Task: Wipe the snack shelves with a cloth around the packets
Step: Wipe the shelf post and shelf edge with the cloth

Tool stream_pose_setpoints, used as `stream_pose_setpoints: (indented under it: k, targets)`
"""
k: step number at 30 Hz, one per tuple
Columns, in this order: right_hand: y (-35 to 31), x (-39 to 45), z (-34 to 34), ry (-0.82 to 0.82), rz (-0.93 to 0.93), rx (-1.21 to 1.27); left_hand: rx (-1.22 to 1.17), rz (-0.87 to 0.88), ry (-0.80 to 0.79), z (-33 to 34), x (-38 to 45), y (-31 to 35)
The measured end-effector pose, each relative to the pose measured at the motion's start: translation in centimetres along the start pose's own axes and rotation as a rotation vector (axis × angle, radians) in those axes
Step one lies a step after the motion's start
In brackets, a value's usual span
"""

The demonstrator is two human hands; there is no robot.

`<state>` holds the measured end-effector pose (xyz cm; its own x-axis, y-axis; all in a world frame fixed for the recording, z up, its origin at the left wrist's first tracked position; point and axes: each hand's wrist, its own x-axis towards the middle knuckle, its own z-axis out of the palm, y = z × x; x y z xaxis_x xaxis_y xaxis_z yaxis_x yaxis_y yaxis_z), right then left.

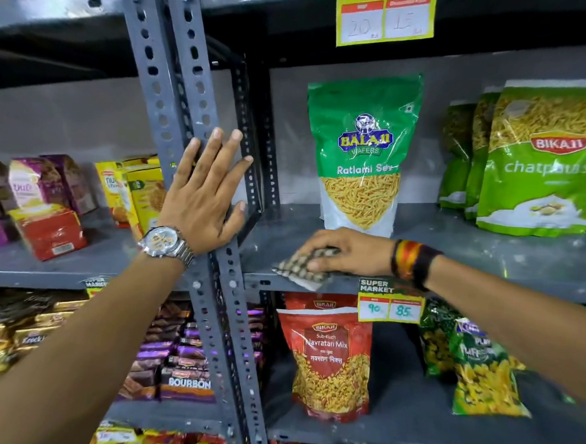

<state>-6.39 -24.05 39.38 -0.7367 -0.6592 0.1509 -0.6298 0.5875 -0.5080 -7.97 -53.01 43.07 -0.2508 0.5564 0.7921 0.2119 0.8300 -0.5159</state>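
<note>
The grey metal shelf [489, 247] at chest height is getting its wipe just now, and judging by how things lie, the job is sitting somewhere in its middle: only the front left corner of this level is under the cloth, while the stretch running right toward the green Bikaji packets [542, 161] and the lower shelf [410, 417] holding the red Navratan Mix packet [328, 357] are looking untouched, though whether they are clean I cannot tell. The slotted upright post [188, 112] is taking the weight of the left hand [205, 196], which is lying flat and wide open against it, fingers spread, gripping nothing. The Balaji Ratlami Sev packet [361, 150] is standing upright just behind the working spot, not being moved. The right hand [348, 252] is pressing palm down, fingers curled over the patterned cloth [302, 267], which is lying bunched on the shelf's front edge, just in front of that packet.
</note>
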Motion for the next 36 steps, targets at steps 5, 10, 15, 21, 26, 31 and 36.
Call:
stream_pose_setpoints:
  k: [5,10,15,21,26,31,36]
  targets:
    - [0.3,-1.9,-2.8,0.255,0.077,0.096,0.008,-0.01,0.0,-0.1,0.1,0.3]
    - [2.4,1.0,0.6,0.351,0.287,-0.309,0.006,-0.001,-0.013,-0.5,0.0,0.2]
    - [1.7,-5.4,-1.5,0.102,0.13,-0.174,-0.003,-0.006,-0.025,-0.4,0.1,0.1]
    - [5.3,-7.9,-4.7,0.406,0.261,-0.14,-0.009,-0.023,-0.022,-0.2,0.1,0.4]
    - [6.1,-6.9,-2.8,0.346,0.369,-0.281,-0.025,-0.016,-0.067,-1.1,0.0,0.5]
    - [3.9,-13.9,-6.1,0.03,0.227,-0.081,-0.062,-0.027,-0.111,-2.3,0.0,1.3]
    - [6.9,-14.2,-9.4,0.327,0.341,-0.056,-0.214,0.189,-0.174,-2.5,1.5,8.0]
